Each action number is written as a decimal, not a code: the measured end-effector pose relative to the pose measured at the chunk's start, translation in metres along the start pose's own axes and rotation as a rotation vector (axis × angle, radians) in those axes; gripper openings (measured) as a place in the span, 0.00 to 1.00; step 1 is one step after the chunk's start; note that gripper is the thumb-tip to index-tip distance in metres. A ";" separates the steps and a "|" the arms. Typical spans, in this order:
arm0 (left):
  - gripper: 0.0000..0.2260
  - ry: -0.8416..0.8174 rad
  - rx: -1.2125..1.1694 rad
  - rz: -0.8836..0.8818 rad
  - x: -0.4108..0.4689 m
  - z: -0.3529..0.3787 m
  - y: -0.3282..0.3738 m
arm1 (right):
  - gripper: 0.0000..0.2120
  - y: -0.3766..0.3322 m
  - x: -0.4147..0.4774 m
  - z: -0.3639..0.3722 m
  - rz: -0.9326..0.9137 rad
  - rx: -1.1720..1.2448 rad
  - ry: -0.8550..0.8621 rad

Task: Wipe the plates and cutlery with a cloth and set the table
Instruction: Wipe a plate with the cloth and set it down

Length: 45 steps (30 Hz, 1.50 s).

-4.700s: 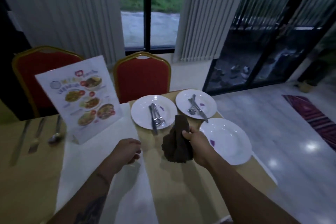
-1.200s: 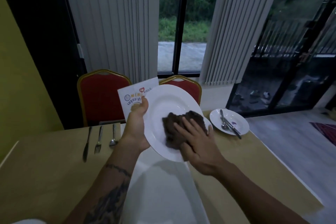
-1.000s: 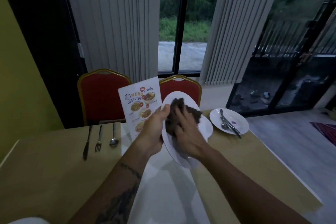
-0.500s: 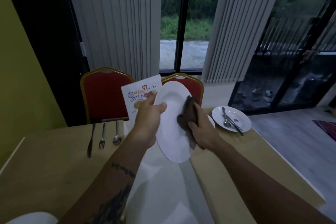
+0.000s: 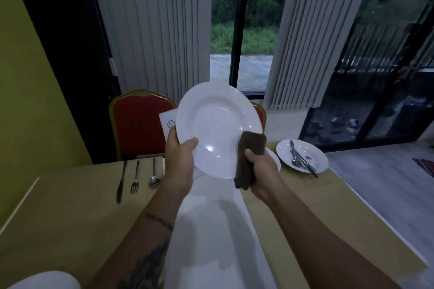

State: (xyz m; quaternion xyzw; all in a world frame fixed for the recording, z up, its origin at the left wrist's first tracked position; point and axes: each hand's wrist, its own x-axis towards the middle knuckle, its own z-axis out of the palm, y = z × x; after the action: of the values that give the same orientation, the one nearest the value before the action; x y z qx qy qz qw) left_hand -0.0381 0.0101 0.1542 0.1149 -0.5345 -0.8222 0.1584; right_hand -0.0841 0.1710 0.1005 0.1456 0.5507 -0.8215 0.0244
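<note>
White plate (image 5: pixel 217 124), glazed, rigid, likely slippery and breakable, pinched at its lower rim by left hand (image 5: pixel 180 162); right hand (image 5: pixel 263 171) clenching soft brown cloth (image 5: pixel 249 159) at the plate's lower right edge.

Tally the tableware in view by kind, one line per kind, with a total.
Plates: 3 (one held up, one mostly hidden behind the right hand, one on the table at right)
Knives: 2
Forks: 1
Spoons: 2
Total: 8
</note>
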 end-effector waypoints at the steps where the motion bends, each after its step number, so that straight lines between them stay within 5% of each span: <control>1: 0.16 -0.018 0.094 -0.034 0.006 -0.007 0.004 | 0.16 -0.007 0.004 -0.005 -0.056 -0.083 0.026; 5: 0.19 -0.074 0.317 -0.254 0.014 -0.025 0.011 | 0.15 -0.041 0.009 -0.011 -0.274 -0.486 0.006; 8: 0.20 -0.130 0.270 -0.364 0.002 -0.024 -0.006 | 0.25 -0.053 0.020 0.002 -0.470 -0.891 0.050; 11: 0.19 -0.127 0.200 -0.373 -0.018 -0.014 -0.024 | 0.34 -0.044 0.034 0.009 -0.578 -1.328 0.083; 15: 0.19 -0.061 0.227 -0.331 -0.034 -0.006 -0.034 | 0.40 -0.018 0.042 0.011 -0.704 -1.511 -0.026; 19: 0.19 0.052 0.298 -0.287 -0.040 -0.013 -0.032 | 0.31 0.002 0.041 0.025 -0.804 -1.454 -0.294; 25: 0.16 0.214 0.238 -0.214 -0.053 -0.042 -0.015 | 0.27 0.027 0.006 0.038 -0.961 -1.074 -1.120; 27: 0.17 0.258 0.194 -0.213 -0.060 -0.057 -0.011 | 0.26 0.027 0.008 0.029 -0.891 -1.076 -1.221; 33: 0.15 0.223 0.184 -0.318 -0.080 -0.076 -0.028 | 0.35 0.047 0.014 0.073 -0.958 -1.396 -0.965; 36: 0.15 0.254 0.152 -0.319 -0.073 -0.100 -0.029 | 0.34 0.072 -0.011 0.103 -0.987 -1.259 -1.098; 39: 0.15 0.344 0.054 -0.283 -0.060 -0.151 -0.022 | 0.20 0.092 -0.032 0.125 -0.856 -1.162 -1.229; 45: 0.11 0.565 -0.105 -0.343 -0.015 -0.268 -0.029 | 0.15 0.121 -0.033 0.157 -0.507 -0.974 -0.957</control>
State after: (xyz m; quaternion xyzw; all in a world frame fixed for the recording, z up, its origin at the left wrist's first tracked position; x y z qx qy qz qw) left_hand 0.0673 -0.1986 0.0200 0.4182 -0.3994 -0.7990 0.1651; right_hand -0.0613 -0.0234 0.0557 -0.3890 0.7997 -0.4373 0.1338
